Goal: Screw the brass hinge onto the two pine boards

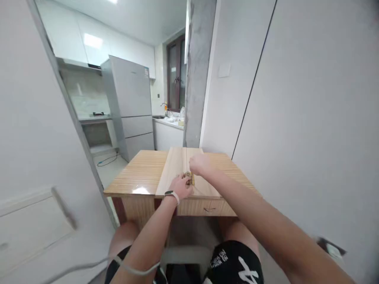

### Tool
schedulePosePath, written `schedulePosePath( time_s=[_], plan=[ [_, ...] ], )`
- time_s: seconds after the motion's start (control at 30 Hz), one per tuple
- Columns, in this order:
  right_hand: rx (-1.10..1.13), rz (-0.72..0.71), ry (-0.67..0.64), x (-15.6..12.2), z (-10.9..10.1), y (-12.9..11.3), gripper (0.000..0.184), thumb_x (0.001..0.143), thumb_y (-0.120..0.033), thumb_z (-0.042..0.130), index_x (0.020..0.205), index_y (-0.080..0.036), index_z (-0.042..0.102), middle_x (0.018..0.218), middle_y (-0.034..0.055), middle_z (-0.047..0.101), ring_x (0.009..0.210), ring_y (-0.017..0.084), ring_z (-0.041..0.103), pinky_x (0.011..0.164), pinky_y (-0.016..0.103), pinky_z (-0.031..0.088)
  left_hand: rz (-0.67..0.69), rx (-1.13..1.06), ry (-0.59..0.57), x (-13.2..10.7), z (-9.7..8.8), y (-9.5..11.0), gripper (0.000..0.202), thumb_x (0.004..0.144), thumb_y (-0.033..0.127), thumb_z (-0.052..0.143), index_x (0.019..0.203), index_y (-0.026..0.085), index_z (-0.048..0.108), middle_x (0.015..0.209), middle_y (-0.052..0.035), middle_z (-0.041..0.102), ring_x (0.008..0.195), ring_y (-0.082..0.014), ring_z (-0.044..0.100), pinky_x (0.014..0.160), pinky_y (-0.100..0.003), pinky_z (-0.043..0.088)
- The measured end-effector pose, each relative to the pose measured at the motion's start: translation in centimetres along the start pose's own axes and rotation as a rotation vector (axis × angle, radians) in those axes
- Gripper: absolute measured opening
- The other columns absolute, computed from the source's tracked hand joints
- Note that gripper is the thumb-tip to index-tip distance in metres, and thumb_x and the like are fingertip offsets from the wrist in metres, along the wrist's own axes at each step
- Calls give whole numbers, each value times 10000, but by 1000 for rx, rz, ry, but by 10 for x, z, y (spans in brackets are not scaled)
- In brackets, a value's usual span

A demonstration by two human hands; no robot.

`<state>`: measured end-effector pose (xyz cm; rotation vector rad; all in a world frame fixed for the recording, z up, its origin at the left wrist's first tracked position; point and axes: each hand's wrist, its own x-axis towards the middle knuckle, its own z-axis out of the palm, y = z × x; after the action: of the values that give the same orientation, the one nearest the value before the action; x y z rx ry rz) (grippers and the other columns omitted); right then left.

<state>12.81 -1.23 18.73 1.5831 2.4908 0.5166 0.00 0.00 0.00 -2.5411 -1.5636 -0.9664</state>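
Two pale wooden boards (174,165) lie side by side on a wooden table (139,173), meeting along a thin seam. A small brass-coloured metal fitting (189,178), perhaps a hinge, sits across that seam. My left hand (181,186), with a watch on the wrist, rests on the boards with its fingers curled against the fitting. My right hand (199,164) hovers just above it, fingers closed in a pinch over the seam; what it pinches is too small to name.
A grey fridge (130,102) stands behind the table to the left, next to a kitchen counter with a sink (167,118). A grey pillar (197,75) and white wall panels (296,98) close off the right. A drawer front (204,208) faces my knees.
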Motion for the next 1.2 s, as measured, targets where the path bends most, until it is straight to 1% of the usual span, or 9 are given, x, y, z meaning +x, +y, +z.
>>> schedulePosePath(
  time_s=[0.2,0.33,0.4,0.47,0.57,0.73,0.9,1.03,1.2],
  plan=[
    [69,-43,96,-8,2,10,244,986,-315,586,1125,-138,681,1100,174,748,1024,262,720,840,304,536,4,-2,-3,0,-1,1,376,835,384,679,1198,290,708,1248,-78,627,1113,-270,589,1008,-416,492],
    [103,-101,88,-13,2,18,205,1000,-227,540,1146,-128,646,1139,172,735,1047,239,708,857,280,512,-9,-16,9,0,1,0,361,844,379,672,1191,289,711,1292,-79,614,1160,-276,574,1030,-427,482],
    [112,-105,66,-15,1,21,225,1002,-167,491,1162,-130,644,1160,182,728,1074,239,700,861,281,503,-14,-21,9,0,1,-1,361,843,380,673,1191,292,710,1307,-77,609,1175,-277,568,1036,-428,479],
    [110,-104,46,-16,0,22,244,1002,-149,472,1169,-129,649,1167,190,726,1083,248,698,861,291,501,-21,-24,8,0,1,-1,360,842,377,674,1190,294,710,1314,-76,607,1181,-276,566,1040,-427,476],
    [93,-94,44,-16,0,23,249,1014,-205,483,1173,-122,655,1160,205,726,1072,267,704,854,310,503,-20,-30,9,0,1,-1,357,845,374,667,1192,297,708,1311,-74,606,1178,-273,568,1040,-426,475],
    [67,-74,68,-15,-1,18,322,1026,-307,467,1194,-112,661,1138,223,728,1061,285,709,859,337,515,-22,-28,-3,-1,-2,1,355,847,371,663,1192,302,708,1306,-76,607,1176,-273,570,1040,-431,472],
    [19,-102,69,-12,-3,15,337,1003,-312,495,1166,-97,695,1134,229,730,1055,305,712,853,350,530,-44,-19,-27,-1,-6,4,362,849,376,662,1198,292,709,1321,-86,600,1192,-281,565,1047,-440,464],
    [36,-58,78,-10,-2,13,384,1016,-331,453,1138,-92,727,1117,232,739,1046,311,719,856,360,538,-42,-25,-31,-1,-8,6,356,853,372,658,1196,293,710,1319,-83,603,1189,-279,567,1045,-437,467],
    [36,-38,52,-6,-1,12,392,997,-332,470,1110,-86,755,1110,243,740,1062,327,715,865,374,544,-35,-32,-24,-1,-7,6,354,853,375,655,1194,296,709,1325,-81,599,1192,-276,565,1043,-431,468]
  ],
)
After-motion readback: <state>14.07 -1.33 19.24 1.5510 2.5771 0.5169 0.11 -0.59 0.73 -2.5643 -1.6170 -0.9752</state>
